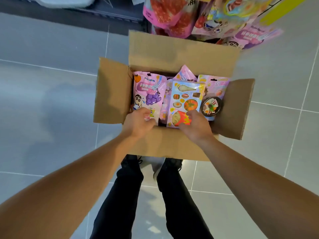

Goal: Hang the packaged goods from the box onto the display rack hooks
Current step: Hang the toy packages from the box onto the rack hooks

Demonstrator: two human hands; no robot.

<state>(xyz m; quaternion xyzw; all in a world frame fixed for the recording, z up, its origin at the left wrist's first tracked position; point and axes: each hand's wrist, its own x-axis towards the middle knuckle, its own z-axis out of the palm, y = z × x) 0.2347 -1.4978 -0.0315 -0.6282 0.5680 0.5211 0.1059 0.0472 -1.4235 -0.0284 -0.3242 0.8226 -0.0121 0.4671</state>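
Below, I log one open brown cardboard box point(165, 145) on grey floor tiles point(51, 100), flaps spread, holding packaged goods. Item: pink grape-print pouch point(148, 94), at the box's left side; my left hand point(139, 121) curls its fingers on the pouch's lower edge. Item: pale-blue food-picture card pack point(185, 100), centre; my right hand point(196, 125) pinches its lower corner (by the fries print). Item: pink pack with a black bowl point(213, 102), at right, untouched. Beyond the box, pink bags point(172, 14) hang on the display rack.
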